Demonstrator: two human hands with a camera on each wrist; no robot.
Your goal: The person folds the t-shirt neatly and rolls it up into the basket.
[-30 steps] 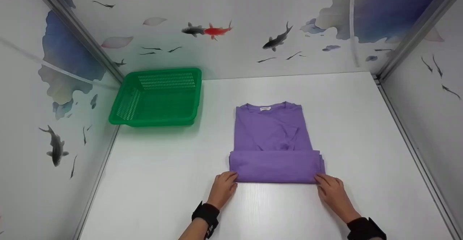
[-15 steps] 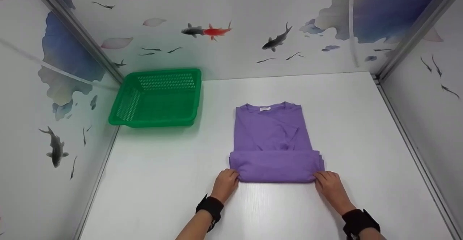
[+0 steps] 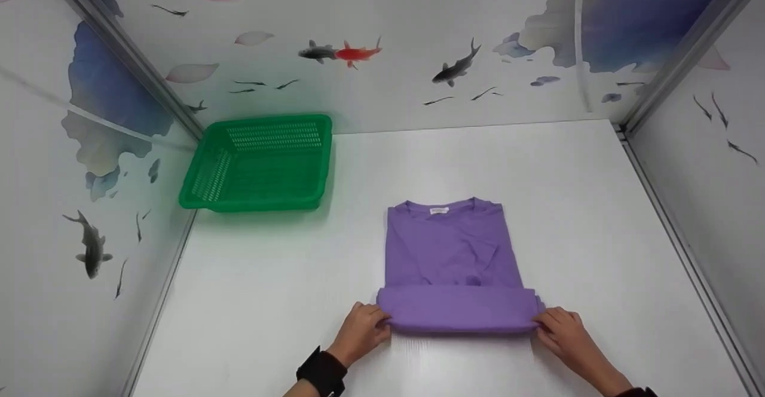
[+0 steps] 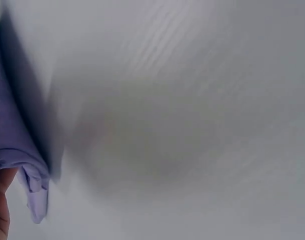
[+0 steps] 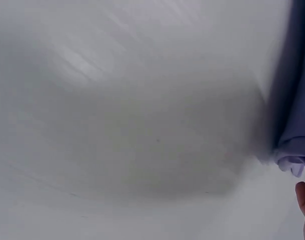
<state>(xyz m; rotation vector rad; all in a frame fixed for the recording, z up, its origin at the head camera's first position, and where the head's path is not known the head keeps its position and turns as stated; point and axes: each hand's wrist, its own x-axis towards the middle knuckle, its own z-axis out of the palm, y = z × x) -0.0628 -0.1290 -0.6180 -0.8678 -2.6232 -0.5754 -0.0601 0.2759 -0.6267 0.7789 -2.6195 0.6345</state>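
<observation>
A purple T-shirt (image 3: pixel 454 253) lies on the white table, its neckline with a pale label facing the back wall. Its lower part is folded up into a flat band across the front. At the band's left front corner my left hand (image 3: pixel 361 331) pinches the cloth. My right hand (image 3: pixel 568 334) pinches the matching corner on the right. The left wrist view shows the folded edge of the T-shirt (image 4: pixel 17 150) with fingers (image 4: pixel 1 197) under it. In the right wrist view, a rolled corner of the T-shirt (image 5: pixel 295 150) appears beside a fingertip (image 5: pixel 303 194).
A green plastic basket (image 3: pixel 266 173) with slotted sides stands at the back left of the table (image 3: pixel 281 265), near the walls. Printed panels with fish and petals (image 3: pixel 382 44) enclose the table at the back and both sides.
Both hands have drawn the T-shirt toward the table's front edge, and its neckline now lies nearer. Half a second ago it was still in place. The basket has not moved.
</observation>
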